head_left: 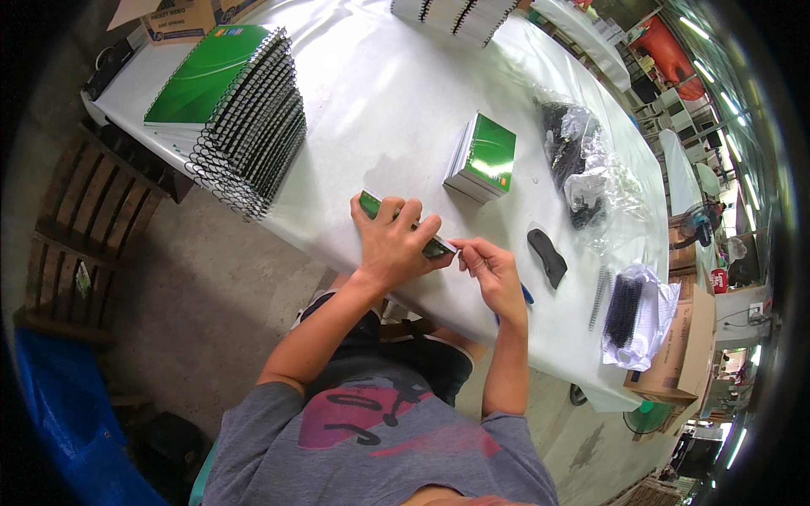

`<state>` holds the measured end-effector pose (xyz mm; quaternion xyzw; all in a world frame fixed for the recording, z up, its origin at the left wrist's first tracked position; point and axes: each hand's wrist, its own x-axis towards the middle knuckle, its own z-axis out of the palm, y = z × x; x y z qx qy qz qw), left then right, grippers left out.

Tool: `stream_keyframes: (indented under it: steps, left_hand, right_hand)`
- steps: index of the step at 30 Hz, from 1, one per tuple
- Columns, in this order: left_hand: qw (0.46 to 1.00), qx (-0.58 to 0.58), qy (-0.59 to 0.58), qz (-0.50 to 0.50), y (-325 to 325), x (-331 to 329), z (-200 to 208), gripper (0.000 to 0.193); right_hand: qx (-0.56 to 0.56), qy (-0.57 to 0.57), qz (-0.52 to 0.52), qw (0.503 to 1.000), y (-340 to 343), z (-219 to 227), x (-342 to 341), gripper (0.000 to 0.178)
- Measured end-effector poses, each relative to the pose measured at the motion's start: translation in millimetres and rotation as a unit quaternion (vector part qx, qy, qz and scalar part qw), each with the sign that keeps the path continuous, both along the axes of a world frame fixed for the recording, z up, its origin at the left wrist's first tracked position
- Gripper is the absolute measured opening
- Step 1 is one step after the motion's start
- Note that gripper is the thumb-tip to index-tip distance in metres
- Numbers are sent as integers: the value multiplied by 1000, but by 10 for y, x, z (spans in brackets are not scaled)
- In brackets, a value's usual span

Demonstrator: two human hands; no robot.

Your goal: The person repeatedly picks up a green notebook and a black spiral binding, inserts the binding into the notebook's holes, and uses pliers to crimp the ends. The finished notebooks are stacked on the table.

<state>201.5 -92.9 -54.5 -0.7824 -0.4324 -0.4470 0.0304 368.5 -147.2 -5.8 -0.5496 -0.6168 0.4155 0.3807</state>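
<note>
My left hand (390,244) is wrapped over a small green-covered notebook (369,202), held on edge near the front of the table. Its fingers cover most of the notebook. My right hand (494,268) is closed in a pinch at the notebook's right end; what lies between the fingertips is too small to make out. Beyond my hands stands a small stack of green-covered pads (485,156) without visible coils. At the far left is a tall stack of green notebooks (215,72) with black spiral bindings along their edges.
On the white-covered table (363,101), a clear plastic bag of black coils (582,160) lies to the right. Nearer are a flat black object (548,257), a loose coil (600,297) and black coils on white wrapping (625,312). A cardboard box (679,350) stands beside the table.
</note>
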Motion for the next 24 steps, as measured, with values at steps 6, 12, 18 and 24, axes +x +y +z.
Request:
stream_keyframes:
  steps: [6,12,18,24]
  left_hand:
    - [998,-30,50,-13,8,-83,31,51]
    - [995,-41,81,-37,-12,-168,-4,44]
    - [994,-56,66,-66,12,-169,56,42]
    - [995,-65,3,-71,38,-259,56,49]
  right_hand:
    - [-8,-34,-63,997,31,164,-181,24]
    - [67,-56,-88,992,-89,28,-69,30]
    - [-17,-81,-58,995,-99,43,-77,17]
    - [135,-251,-133,949,-83,98,428,27]
